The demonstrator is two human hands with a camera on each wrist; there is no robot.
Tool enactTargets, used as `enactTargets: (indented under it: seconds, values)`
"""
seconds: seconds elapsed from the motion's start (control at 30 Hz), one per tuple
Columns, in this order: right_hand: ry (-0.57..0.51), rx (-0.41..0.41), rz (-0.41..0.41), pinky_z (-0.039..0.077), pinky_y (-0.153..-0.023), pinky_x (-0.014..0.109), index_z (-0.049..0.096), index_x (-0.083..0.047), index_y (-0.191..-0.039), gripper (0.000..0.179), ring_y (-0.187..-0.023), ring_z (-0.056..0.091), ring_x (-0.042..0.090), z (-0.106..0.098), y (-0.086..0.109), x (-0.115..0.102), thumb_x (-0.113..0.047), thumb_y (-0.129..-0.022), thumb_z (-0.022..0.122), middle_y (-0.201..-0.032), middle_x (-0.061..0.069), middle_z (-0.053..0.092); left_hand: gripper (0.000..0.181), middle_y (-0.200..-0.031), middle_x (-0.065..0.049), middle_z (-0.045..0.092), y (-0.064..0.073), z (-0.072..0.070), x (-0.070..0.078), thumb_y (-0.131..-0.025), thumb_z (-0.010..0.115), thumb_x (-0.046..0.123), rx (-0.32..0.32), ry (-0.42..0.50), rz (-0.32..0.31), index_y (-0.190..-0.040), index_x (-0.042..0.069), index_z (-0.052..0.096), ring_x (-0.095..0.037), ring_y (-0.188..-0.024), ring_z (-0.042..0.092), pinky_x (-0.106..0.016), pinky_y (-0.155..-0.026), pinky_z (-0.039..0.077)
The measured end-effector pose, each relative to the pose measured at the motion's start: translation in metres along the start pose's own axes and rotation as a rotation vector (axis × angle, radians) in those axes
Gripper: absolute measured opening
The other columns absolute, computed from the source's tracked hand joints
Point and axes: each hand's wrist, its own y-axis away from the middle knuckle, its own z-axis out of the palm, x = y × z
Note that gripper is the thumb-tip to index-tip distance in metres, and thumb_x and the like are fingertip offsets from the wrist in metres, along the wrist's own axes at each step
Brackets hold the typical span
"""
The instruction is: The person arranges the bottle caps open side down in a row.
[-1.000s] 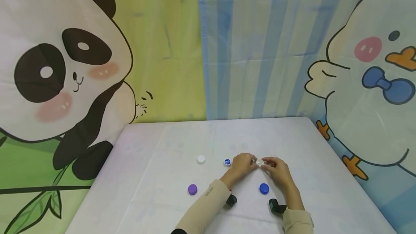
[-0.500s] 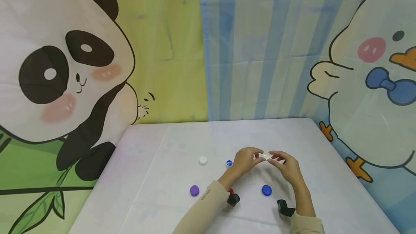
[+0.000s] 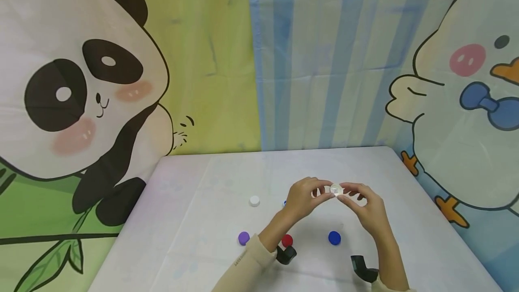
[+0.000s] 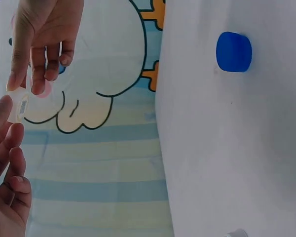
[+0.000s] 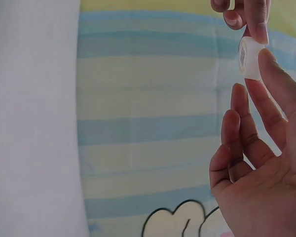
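Note:
A small white bottle cap (image 3: 336, 189) is held up above the table between both hands. My left hand (image 3: 305, 197) pinches its left side with thumb and forefinger. From the right, my right hand (image 3: 366, 206) pinches the same cap. In the right wrist view the white cap (image 5: 251, 58) stands on edge, a printed code on its face. The other fingers of my right hand (image 5: 266, 158) are bent and off the cap. At the left edge of the left wrist view, my left hand (image 4: 10, 182) meets the cap (image 4: 18, 106) from below.
On the white table (image 3: 211, 184) lie a white cap (image 3: 254, 201), a purple cap (image 3: 243, 238), a red cap (image 3: 287, 240) and a blue cap (image 3: 334, 238). My left hand mostly hides a blue-and-white cap (image 3: 284, 203). Printed curtains (image 3: 316, 80) stand behind.
Both hands have lifted the white cap off the table, upward and slightly right. The cap's face has tipped up toward the head view. The red cap has come into view beside my left sleeve.

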Motion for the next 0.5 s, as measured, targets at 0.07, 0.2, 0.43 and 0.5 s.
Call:
enactTargets:
  seconds: [0.07, 0.2, 0.43, 0.5]
  values:
    - [-0.006, 0.008, -0.035, 0.034, -0.069, 0.023, 0.063, -0.016, -0.106, 0.031, -0.083, 0.045, 0.007, -0.003, 0.003, -0.01, -0.022, -0.077, 0.071, -0.097, 0.0, 0.061, 0.027, -0.071, 0.014, 0.057, 0.004, -0.008, 0.005, -0.083, 0.061, 0.038, 0.016, 0.028, 0.012, -0.103, 0.022, 0.066, -0.002, -0.065, 0.051, -0.006, -0.058, 0.035]
    - [-0.064, 0.029, -0.133, 0.033, -0.071, 0.02, 0.064, -0.016, -0.103, 0.032, -0.083, 0.045, 0.007, -0.007, 0.011, -0.027, -0.011, -0.073, 0.074, -0.095, -0.003, 0.061, 0.028, -0.07, 0.012, 0.058, 0.012, -0.024, 0.016, -0.082, 0.063, 0.038, 0.051, 0.085, 0.025, -0.103, 0.02, 0.066, -0.004, -0.066, 0.051, -0.009, -0.06, 0.038]
    - [-0.113, 0.002, -0.213, 0.036, -0.073, 0.019, 0.065, -0.017, -0.104, 0.039, -0.087, 0.046, 0.006, -0.008, 0.026, -0.052, -0.005, -0.069, 0.076, -0.094, -0.005, 0.062, 0.026, -0.067, 0.011, 0.057, 0.033, -0.047, 0.029, -0.078, 0.068, 0.033, 0.157, 0.117, 0.092, -0.099, 0.018, 0.068, -0.003, -0.063, 0.049, -0.005, -0.06, 0.035]
    - [-0.109, -0.007, -0.216, 0.037, -0.072, 0.017, 0.065, -0.018, -0.104, 0.038, -0.087, 0.046, 0.005, -0.007, 0.03, -0.057, -0.006, -0.069, 0.076, -0.093, -0.007, 0.061, 0.025, -0.067, 0.011, 0.057, 0.039, -0.051, 0.031, -0.077, 0.069, 0.032, 0.183, 0.122, 0.11, -0.097, 0.018, 0.068, -0.002, -0.063, 0.048, -0.004, -0.059, 0.035]
